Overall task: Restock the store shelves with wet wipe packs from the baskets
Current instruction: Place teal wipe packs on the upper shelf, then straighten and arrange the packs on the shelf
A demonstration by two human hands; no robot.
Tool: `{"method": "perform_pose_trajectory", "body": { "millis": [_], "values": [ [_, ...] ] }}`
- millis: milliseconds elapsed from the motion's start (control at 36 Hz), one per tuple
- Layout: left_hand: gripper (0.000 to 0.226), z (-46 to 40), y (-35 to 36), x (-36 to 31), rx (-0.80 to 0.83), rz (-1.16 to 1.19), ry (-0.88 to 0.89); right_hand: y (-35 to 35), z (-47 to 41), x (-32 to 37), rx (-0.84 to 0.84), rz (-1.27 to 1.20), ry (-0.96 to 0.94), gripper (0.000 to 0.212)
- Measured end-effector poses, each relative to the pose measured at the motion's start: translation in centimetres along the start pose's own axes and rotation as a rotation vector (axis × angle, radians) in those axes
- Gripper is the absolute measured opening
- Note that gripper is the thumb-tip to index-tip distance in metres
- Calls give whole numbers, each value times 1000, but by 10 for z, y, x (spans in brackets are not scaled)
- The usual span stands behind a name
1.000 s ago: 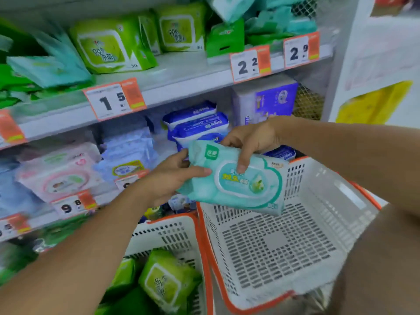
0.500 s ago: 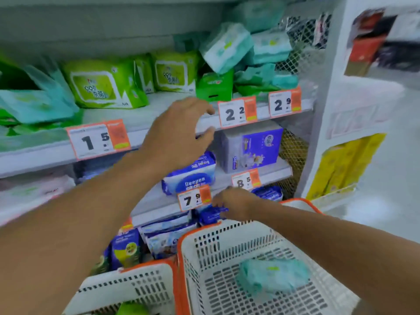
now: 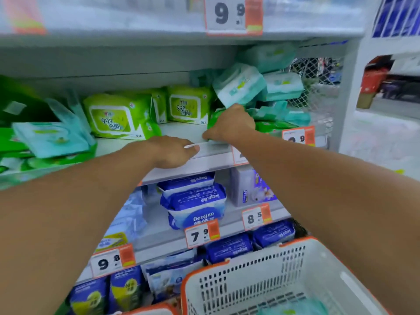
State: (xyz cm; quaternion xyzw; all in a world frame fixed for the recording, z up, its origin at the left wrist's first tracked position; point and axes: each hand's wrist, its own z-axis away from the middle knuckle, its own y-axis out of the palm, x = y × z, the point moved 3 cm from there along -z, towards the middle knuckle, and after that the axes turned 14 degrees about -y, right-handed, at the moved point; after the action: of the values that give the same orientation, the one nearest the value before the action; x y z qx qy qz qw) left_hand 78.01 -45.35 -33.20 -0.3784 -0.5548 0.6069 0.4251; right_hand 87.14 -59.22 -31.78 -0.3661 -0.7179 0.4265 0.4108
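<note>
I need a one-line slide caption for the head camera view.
Both hands, left hand and right hand, reach the shelf of green wet wipe packs above a white plastic basket with orange rim.

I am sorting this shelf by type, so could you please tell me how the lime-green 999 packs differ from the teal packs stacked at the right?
The lime-green 999 packs stand upright, side by side; the teal packs are piled up, tilted.
</note>
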Motion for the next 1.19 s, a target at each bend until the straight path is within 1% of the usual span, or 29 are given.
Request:
{"method": "perform_pose_trajectory", "body": {
  "millis": [56,83,111,139,167,194,222,250,278,306,361,417,444,472,500,528,556,611,639,667,694,750,778,833,889,944,1028,1139,1194],
  "values": [
    [57,0,-1,3,7,116,-24,-5,-1,4,-42,-15,-52,74],
    [58,0,-3,6,-11,247,-35,-12,-1,6,-41,-88,-63,57],
    [61,-2,-6,11,-44,430,-39,-21,-1,6,-4,-225,-49,50],
    [67,-2,-10,16,-104,624,-24,-31,1,9,74,-422,-29,47],
    [77,3,-17,22,-204,744,8,-42,4,13,185,-610,-14,42],
    [89,8,-27,26,-335,787,70,-53,11,18,302,-769,-22,32],
    [103,12,-36,29,-470,742,134,-63,16,23,394,-878,-72,24],
    [113,17,-45,29,-583,666,208,-73,24,27,464,-963,-134,21],
    [113,25,-54,28,-668,630,281,-80,30,31,513,-1003,-212,24],
    [103,33,-61,27,-701,636,333,-88,38,34,545,-1020,-271,31],
    [71,44,-67,26,-733,650,307,-94,43,24,489,-982,-279,55],
    [54,49,-61,22,-665,673,212,-96,35,-7,254,-922,-125,80],
    [47,50,-55,20,-613,721,169,-95,28,-28,119,-816,-54,85],
    [42,49,-49,17,-547,800,127,-96,24,-46,-14,-622,-12,83],
    [37,46,-43,15,-478,910,94,-95,23,-61,-89,-360,9,79],
    [34,43,-38,13,-403,1012,63,-88,23,-75,-74,-123,7,73],
    [33,40,-34,11,-324,1114,42,-80,26,-83,7,36,20,68],
    [50,39,-28,6,-135,1299,-3,-63,24,-93,144,166,69,65],
    [62,38,-25,3,-29,1374,-11,-55,21,-96,181,162,66,71],
    [65,37,-22,0,77,1447,-8,-51,21,-94,253,166,44,81],
    [56,39,-19,-5,176,1510,5,-49,17,-92,292,122,-6,85],
    [28,45,-14,-14,319,1578,17,-50,18,-83,392,92,-89,68],
    [19,49,-11,-18,364,1603,12,-52,19,-82,419,77,-90,66],
    [13,54,-4,-19,416,1670,0,-54,19,-82,494,86,-76,73],
    [15,58,1,-17,462,1749,-15,-52,12,-84,514,64,-40,72],
    [22,60,7,-13,497,1816,-22,-55,12,-80,500,74,-34,69],
    [26,63,12,-11,538,1898,-36,-60,18,-71,489,95,-117,65],
    [34,65,18,-3,544,1976,-79,-68,23,-63,321,-16,-124,45],
    [37,65,22,3,552,2006,-92,-73,25,-55,192,-115,-170,45]
  ]
}}
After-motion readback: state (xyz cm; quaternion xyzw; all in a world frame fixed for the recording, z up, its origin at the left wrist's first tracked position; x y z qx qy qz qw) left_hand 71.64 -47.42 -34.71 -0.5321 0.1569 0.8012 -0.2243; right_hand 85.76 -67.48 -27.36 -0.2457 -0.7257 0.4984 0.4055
